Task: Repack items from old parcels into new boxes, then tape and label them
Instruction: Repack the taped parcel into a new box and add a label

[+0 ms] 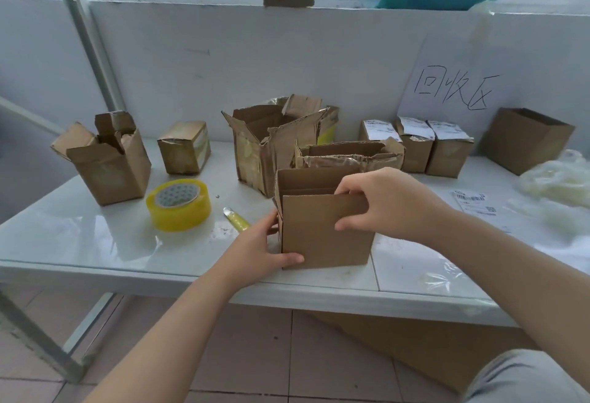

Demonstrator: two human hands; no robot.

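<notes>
New box [322, 236] sits at the near edge of the worktop [95, 243], dead centre in front of me and between both hands. It's upright with the long axis vertical, top open, flaps standing up. My left hand [258, 252] is low on its left corner: thumb across the bottom of the near face, fingers wrapped round the left side, gripping to hold it steady. My right hand [389, 204] is up top on the right. It pinches the near flap [319, 207], thumb on the outer face and fingers hooked over the top edge into the opening. So the right hand is the nearer one to the flaps, and the fold line runs left to right just under its fingers. Next move is probably folding that flap in or spreading it, and the left hand has to keep the base from sliding. The board looks clean and crisp, plain brown, no tape or label on it yet; can't see if anything is inside. Tape roll [178, 204] lies to the left on the worktop, near my left hand, with the yellow cutter [236, 220] between them. The torn old parcel [271, 144] stands just behind the box.
</notes>
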